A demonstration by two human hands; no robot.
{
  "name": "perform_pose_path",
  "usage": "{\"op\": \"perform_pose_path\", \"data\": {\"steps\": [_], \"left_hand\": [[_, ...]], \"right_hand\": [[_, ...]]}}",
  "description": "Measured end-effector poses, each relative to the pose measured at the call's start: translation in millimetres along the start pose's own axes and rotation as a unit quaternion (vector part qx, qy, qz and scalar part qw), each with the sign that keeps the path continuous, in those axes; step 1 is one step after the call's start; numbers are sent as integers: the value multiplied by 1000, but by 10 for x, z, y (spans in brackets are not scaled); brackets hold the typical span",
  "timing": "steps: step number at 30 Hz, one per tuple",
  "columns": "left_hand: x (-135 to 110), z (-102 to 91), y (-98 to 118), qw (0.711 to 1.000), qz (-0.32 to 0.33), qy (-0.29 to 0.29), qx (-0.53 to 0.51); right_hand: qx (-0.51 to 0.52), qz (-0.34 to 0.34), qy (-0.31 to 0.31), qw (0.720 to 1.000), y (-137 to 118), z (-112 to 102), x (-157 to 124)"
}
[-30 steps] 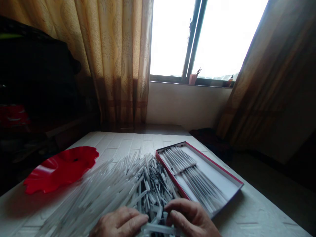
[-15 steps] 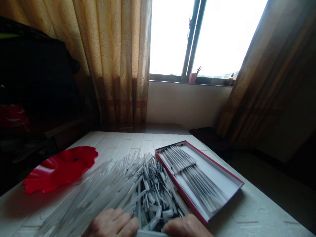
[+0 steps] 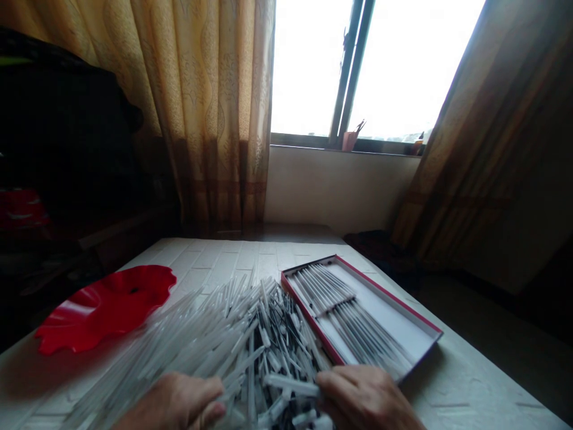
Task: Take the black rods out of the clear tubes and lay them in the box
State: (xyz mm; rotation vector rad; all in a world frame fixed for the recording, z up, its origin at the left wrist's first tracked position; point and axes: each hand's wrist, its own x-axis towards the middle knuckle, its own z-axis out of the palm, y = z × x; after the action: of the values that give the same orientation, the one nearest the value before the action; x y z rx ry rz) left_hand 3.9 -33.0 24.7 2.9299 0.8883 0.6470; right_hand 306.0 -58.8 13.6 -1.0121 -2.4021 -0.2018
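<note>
Low in the head view, my right hand (image 3: 364,397) is closed on one end of a clear plastic tube (image 3: 293,385), which points left across the pile. My left hand (image 3: 176,400) is closed too, thumb against fingers, at the near side of the pile; what it pinches, if anything, is blurred. Between and beyond the hands lies a heap of long translucent tubes (image 3: 197,334), with dark slim rods and short clear pieces (image 3: 286,334) on its right. A shallow red-edged box (image 3: 394,292) beside my right hand holds slim grey-white sticks (image 3: 362,334) in rows.
A wavy-edged red plate (image 3: 111,304) lies on the left of the white brick-patterned table (image 3: 215,257). Behind are curtains (image 3: 215,119), a window and a pink cup (image 3: 350,141) on its sill. Dark furniture stands at the left.
My hands have moved apart, the left one leftward and the right one rightward and up. A clear tube now shows in my right hand; the pale piece between both hands is gone from view.
</note>
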Motion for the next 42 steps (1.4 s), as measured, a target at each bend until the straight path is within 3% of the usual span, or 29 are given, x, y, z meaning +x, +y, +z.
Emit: {"op": "perform_pose_path", "data": {"steps": [4, 7, 10, 13, 24, 42], "left_hand": [[18, -97, -52, 995, -85, -4, -53], [24, -64, -38, 992, -97, 63, -48], [5, 15, -45, 986, -87, 138, 25], [-14, 86, -60, 984, -61, 140, 93], [-25, 265, -32, 959, -95, 137, 230], [-68, 226, -29, 967, -136, 124, 174]], "right_hand": [[107, 104, 42, 988, 73, -161, 26], [169, 154, 25, 973, 90, -105, 17], [143, 198, 28, 969, 123, 27, -28], [109, 230, 22, 967, 145, 138, -59], [60, 139, 52, 987, 2, 290, 70], [50, 179, 36, 982, 66, 142, 61]]}}
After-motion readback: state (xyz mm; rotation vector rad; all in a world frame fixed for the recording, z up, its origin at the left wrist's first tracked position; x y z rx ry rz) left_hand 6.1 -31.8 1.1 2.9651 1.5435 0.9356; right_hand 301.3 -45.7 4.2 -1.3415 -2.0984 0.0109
